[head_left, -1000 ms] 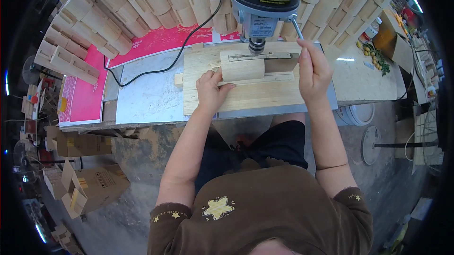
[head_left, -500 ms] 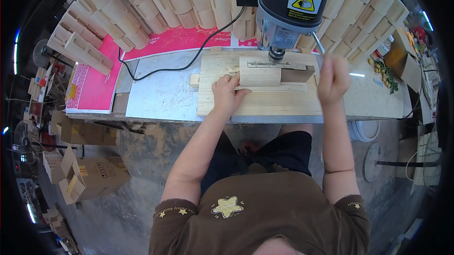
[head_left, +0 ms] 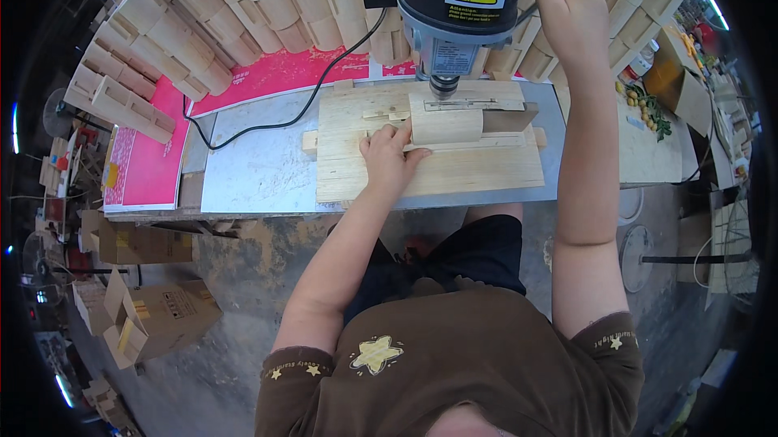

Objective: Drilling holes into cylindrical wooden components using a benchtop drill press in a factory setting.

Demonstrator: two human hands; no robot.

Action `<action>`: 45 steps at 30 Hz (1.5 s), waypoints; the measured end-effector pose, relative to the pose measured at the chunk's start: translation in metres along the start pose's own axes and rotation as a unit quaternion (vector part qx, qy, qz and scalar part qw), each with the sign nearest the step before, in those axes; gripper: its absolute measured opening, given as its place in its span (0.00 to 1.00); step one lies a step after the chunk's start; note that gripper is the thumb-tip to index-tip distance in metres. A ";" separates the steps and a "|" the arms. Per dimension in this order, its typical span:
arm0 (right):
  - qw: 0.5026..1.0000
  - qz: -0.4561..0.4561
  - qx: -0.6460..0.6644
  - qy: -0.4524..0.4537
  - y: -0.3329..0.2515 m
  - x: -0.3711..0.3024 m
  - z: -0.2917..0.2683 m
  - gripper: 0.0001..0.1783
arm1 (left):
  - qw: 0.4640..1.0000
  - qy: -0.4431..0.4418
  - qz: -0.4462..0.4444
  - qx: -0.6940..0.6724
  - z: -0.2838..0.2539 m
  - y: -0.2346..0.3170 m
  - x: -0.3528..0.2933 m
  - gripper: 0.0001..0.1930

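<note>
With my left hand (head_left: 387, 160) I press the left end of a pale wooden block (head_left: 448, 123); the fingertips meet its end and the thumb lies apart near its front edge. The block has a rounded front and a slotted top, and rests on a flat wooden board (head_left: 356, 178). A grey-brown bar (head_left: 509, 119) sits against its right part. Right over the block stands the drill press (head_left: 460, 8), its chuck (head_left: 444, 85) close above the slotted top. My right hand (head_left: 570, 12) is raised to the right of the machine's head, closed around its feed lever (head_left: 527, 13).
Stacked, slotted wooden pieces (head_left: 267, 0) line the back of the table on both sides of the machine. A black cable (head_left: 312, 101) curves over the metal tabletop (head_left: 243, 174) at left. Cardboard boxes (head_left: 174, 319) stand on the floor, left. A bottle (head_left: 639, 63) is at right.
My right hand has moved up and away along with the lever. The view has shifted slightly, moving the machine leftward and up in the picture. My left hand stays at the block's left end.
</note>
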State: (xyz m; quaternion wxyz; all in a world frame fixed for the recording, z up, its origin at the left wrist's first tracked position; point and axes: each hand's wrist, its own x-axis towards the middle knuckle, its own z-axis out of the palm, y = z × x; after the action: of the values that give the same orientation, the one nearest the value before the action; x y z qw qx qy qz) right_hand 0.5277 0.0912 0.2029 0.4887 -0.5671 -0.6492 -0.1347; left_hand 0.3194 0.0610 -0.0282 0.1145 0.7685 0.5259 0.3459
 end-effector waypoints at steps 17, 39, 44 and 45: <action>0.983 -0.061 0.160 0.060 0.030 -0.158 0.044 0.08 | 1.000 -0.011 -0.009 -0.021 -0.003 0.002 -0.003 0.26; 0.989 0.089 0.114 -0.020 0.024 0.022 0.030 0.19 | 0.999 0.005 -0.012 -0.034 0.005 -0.003 0.000 0.21; 0.929 0.108 0.239 -0.261 0.071 -0.055 0.031 0.25 | 0.987 -0.014 -0.084 -0.133 0.007 -0.001 0.007 0.25; 0.920 0.084 0.135 -0.359 0.082 -0.073 0.028 0.26 | 0.979 -0.004 -0.096 -0.179 0.011 -0.003 0.007 0.23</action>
State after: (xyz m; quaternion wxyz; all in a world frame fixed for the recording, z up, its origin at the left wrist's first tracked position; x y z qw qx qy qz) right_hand 0.5762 0.0940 0.1008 0.3041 -0.5586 -0.7432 0.2079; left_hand 0.3258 0.0708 -0.0348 0.2852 0.6832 0.5259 0.4187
